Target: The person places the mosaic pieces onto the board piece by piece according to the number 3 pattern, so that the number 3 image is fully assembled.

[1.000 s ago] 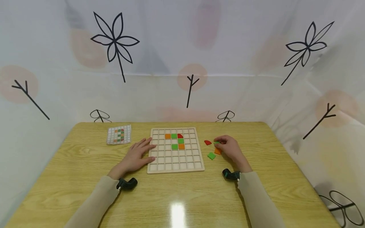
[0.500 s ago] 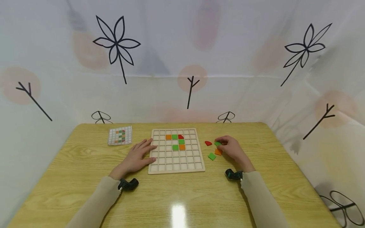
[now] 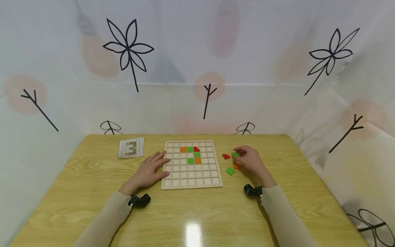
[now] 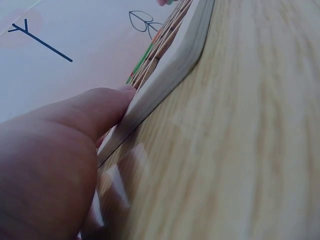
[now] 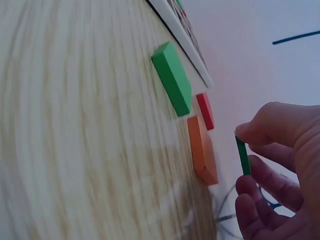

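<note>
Fingers spread, my left hand (image 3: 149, 171) rests at the left edge of a wooden grid board (image 3: 192, 188); the left wrist view shows its thumb (image 4: 112, 102) on the rim. Orange and green square tiles and a red quarter-circle tile (image 3: 196, 149) sit in the board's upper cells. To the right of the board, my right hand (image 3: 250, 160) pinches a green square tile (image 5: 243, 156) between thumb and fingers, seen edge-on in the right wrist view. Close by on the table lie an orange tile (image 5: 201, 152), another green tile (image 5: 172, 80) and a red quarter-circle tile (image 5: 205, 111).
A paper card (image 3: 121, 147) printed with a coloured grid pattern lies at the back left of the wooden table (image 3: 197, 209). White cloth (image 3: 172, 106) with drawn plants hangs behind the table and along both sides.
The green tile pinched in my right hand has come up slightly, away from the orange tile. My left hand keeps its place on the board; the head view has shifted a little.
</note>
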